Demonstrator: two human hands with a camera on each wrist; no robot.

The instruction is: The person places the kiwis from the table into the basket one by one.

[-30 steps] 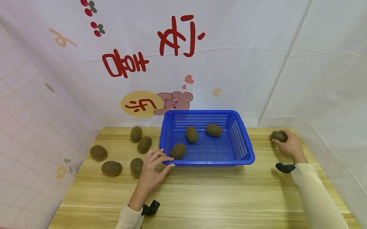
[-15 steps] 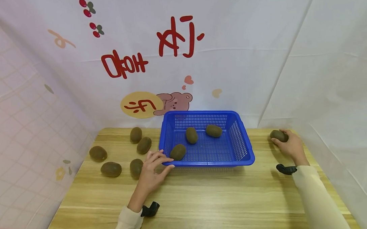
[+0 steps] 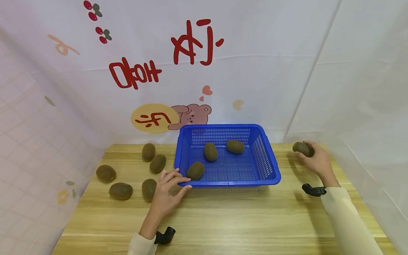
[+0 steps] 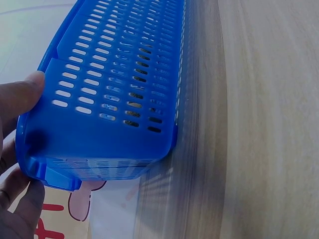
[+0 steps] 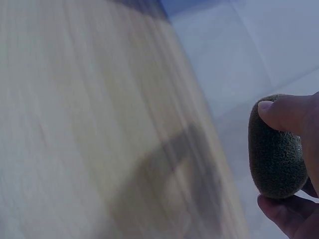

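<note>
A blue plastic basket (image 3: 226,183) with slotted walls stands at the back middle of the table, holding one kiwi (image 3: 195,171) at its near left corner and two more farther back. My left hand (image 3: 167,194) grips the rim at that corner; the left wrist view shows the thumb (image 4: 22,97) against the outer wall and fingertips at the rim. Off to the right of the basket, my right hand (image 3: 318,161) holds a brown kiwi (image 5: 275,152) between thumb and fingers, raised over the table with a shadow below it.
Several loose kiwis lie left of the basket, among them one kiwi (image 3: 120,191) toward the front and another kiwi (image 3: 148,152) at the back. A printed white cloth (image 3: 256,73) hangs behind and along both sides of the wooden table (image 3: 241,227).
The right hand has lifted the kiwi slightly and shifted it a little to the left. The left hand keeps its grip on the basket. The head view has turned slightly.
</note>
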